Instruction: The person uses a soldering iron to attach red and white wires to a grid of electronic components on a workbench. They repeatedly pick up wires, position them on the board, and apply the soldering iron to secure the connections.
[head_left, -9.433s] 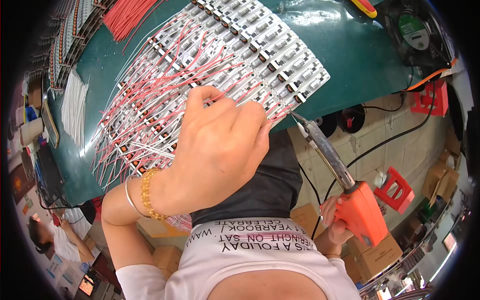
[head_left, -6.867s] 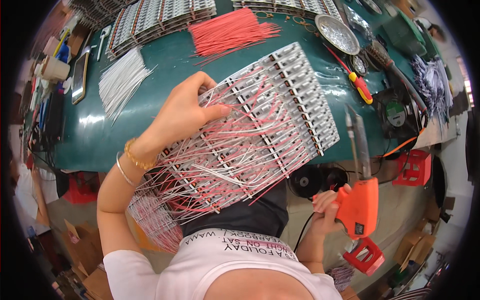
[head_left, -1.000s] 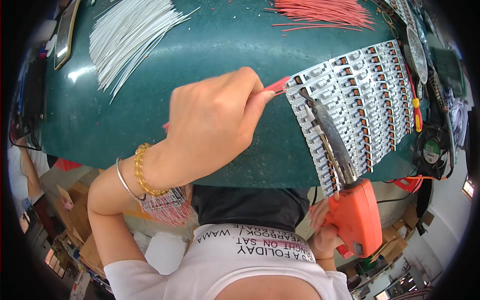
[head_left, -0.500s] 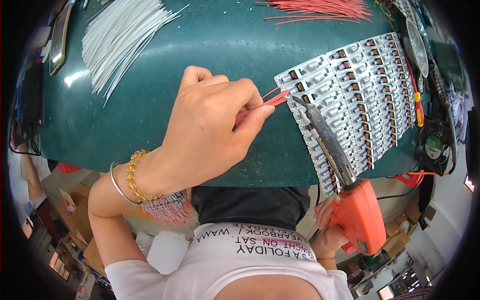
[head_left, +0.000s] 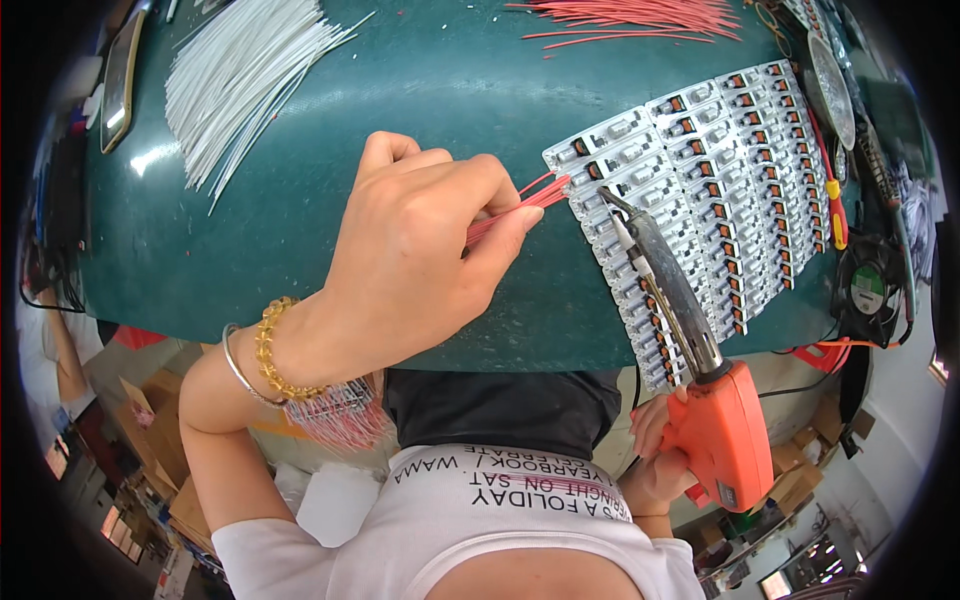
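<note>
My left hand [head_left: 415,245] pinches a small bunch of red wires [head_left: 525,200] whose tips touch the left edge of a white panel of small circuit boards [head_left: 700,180] lying on the green table [head_left: 420,100]. My right hand [head_left: 655,455], below the table edge, grips an orange soldering gun [head_left: 715,425]. Its long dark barrel reaches up over the panel, with the tip [head_left: 608,198] resting on the boards close to the wire ends.
A pile of white wires [head_left: 240,80] lies at the far left, a pile of red wires [head_left: 640,18] at the top. A red-handled screwdriver [head_left: 830,190], a small fan [head_left: 868,290] and a round metal dish [head_left: 830,75] sit at the right. A phone [head_left: 120,65] lies at the left edge.
Over nine seconds a wired panel left the table and a bare panel lies there now. In the last second my left hand brought red wires right to the panel's edge.
</note>
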